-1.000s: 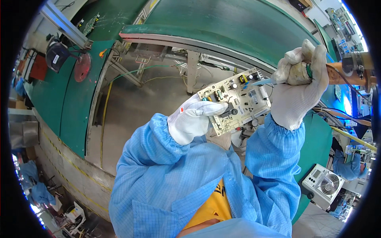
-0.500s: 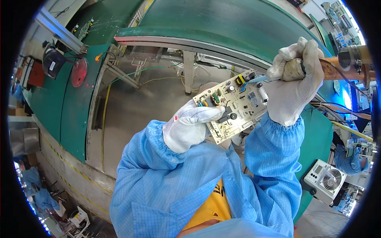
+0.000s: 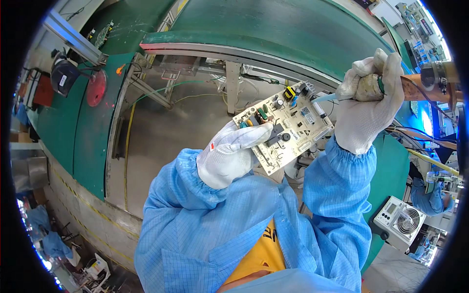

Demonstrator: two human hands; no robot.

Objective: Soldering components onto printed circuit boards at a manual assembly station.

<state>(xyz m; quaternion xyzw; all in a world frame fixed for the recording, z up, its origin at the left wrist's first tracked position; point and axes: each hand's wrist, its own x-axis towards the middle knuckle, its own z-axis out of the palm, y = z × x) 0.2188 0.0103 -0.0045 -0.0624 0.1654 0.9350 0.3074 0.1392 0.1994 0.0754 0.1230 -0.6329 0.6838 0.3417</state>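
My left hand (image 3: pixel 227 156), in a white glove, grips a cream-coloured circuit board (image 3: pixel 299 133) by its left side, thumb on top. The board is tilted and carries capacitors, a yellow transformer (image 3: pixel 289 93), green coils and black parts. My gloved right hand (image 3: pixel 362 117) is wrapped round a dispensing gun (image 3: pixel 412 88) with a brown cylindrical body. Its thin pale-blue nozzle (image 3: pixel 324 97) points left at the board's upper right edge, close to a white cylindrical part. Whether the tip touches the board I cannot tell. Fingers of my left hand under the board are hidden.
A green conveyor belt (image 3: pixel 254 24) with a metal rail runs beyond the board. Another green bench (image 3: pixel 58 127) stands at left with a red disc (image 3: pixel 96 88). At right are cables, a white fan unit (image 3: pixel 400 222) and a person in blue (image 3: pixel 429 196).
The board has shifted slightly left and turned a little. My right hand has moved a little right with the dispensing gun, and the nozzle has drawn back toward the board's edge.
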